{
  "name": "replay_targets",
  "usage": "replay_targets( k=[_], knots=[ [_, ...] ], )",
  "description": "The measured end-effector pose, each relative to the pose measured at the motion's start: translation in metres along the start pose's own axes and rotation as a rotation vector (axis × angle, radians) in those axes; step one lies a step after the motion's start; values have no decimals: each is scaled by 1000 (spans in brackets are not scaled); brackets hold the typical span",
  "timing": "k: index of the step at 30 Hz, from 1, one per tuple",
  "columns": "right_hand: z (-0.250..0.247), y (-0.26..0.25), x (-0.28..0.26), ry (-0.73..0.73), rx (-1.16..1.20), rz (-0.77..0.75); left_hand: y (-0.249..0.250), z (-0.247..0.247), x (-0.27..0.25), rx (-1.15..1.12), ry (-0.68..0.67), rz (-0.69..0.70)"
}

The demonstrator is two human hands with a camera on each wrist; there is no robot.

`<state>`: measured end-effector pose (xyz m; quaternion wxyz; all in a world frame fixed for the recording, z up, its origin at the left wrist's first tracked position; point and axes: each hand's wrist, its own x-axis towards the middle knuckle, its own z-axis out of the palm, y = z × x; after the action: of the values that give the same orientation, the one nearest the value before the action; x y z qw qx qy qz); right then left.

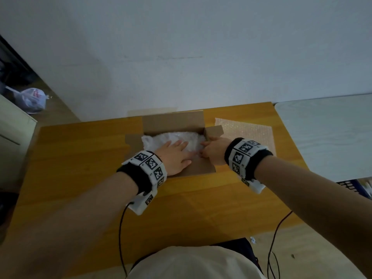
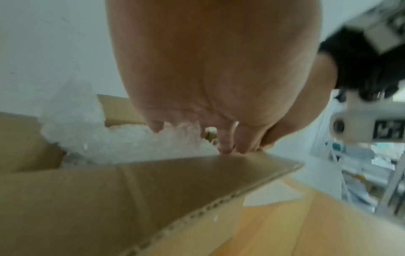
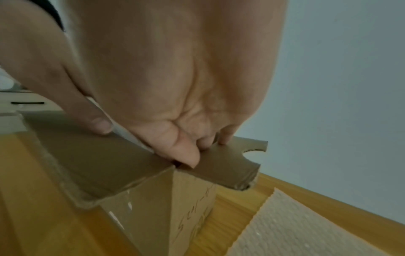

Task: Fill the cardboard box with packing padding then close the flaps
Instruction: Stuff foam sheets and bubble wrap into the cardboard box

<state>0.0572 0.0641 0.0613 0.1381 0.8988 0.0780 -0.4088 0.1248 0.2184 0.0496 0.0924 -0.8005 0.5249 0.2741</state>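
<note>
An open cardboard box [image 1: 173, 121] stands on the wooden table [image 1: 80, 154], all its flaps folded outward. White packing padding [image 1: 161, 139] fills the inside and pokes above the rim [image 2: 72, 124]. My left hand [image 1: 175, 154] lies flat on the padding with its fingers stretched out and its thumb over the near flap [image 2: 131, 190]. At the box's right wall my right hand [image 1: 213, 150] curls its fingers down into the padding. Its thumb [image 3: 186, 155] sits at the corner between the near flap [image 3: 98, 164] and the right flap [image 3: 230, 166]. The fingertips are hidden.
A flat sheet of bubble wrap [image 1: 247, 131] lies on the table just right of the box [image 3: 306, 225]. A pale tabletop [image 1: 326, 133] adjoins on the right. A plastic bag [image 1: 32, 99] lies on the floor at far left, beside a cabinet [image 1: 12, 137].
</note>
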Motion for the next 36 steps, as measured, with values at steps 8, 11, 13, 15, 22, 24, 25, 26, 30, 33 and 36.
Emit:
replay_targets(
  k=[8,11,13,15,22,24,25,26,30,33,36],
  knots=[
    [-2,-1,0,-4,80,37,-53,17,-55,-61,279,-216],
    [-5,-1,-2,-17,100,52,-60,26,-62,-88,269,-394],
    [-6,-3,-3,-17,100,64,-60,27,-66,-96,280,-495],
    [-8,-4,-5,-12,109,70,-56,27,-68,-44,331,-473],
    [-9,-6,-10,-5,119,42,-43,28,-46,21,230,-264],
    [-8,-5,-10,17,153,32,-44,29,-39,59,140,-287],
    [-8,-4,-11,31,197,37,-44,29,-37,78,105,-305],
    [-8,-2,-11,49,263,51,-44,28,-37,99,74,-317],
    [-9,1,-13,232,501,113,-45,22,-35,106,10,-324],
    [-11,2,-10,525,518,133,-50,23,-33,29,117,-293],
    [-13,-4,-5,591,551,9,-50,25,-32,-37,248,-218]
  ],
)
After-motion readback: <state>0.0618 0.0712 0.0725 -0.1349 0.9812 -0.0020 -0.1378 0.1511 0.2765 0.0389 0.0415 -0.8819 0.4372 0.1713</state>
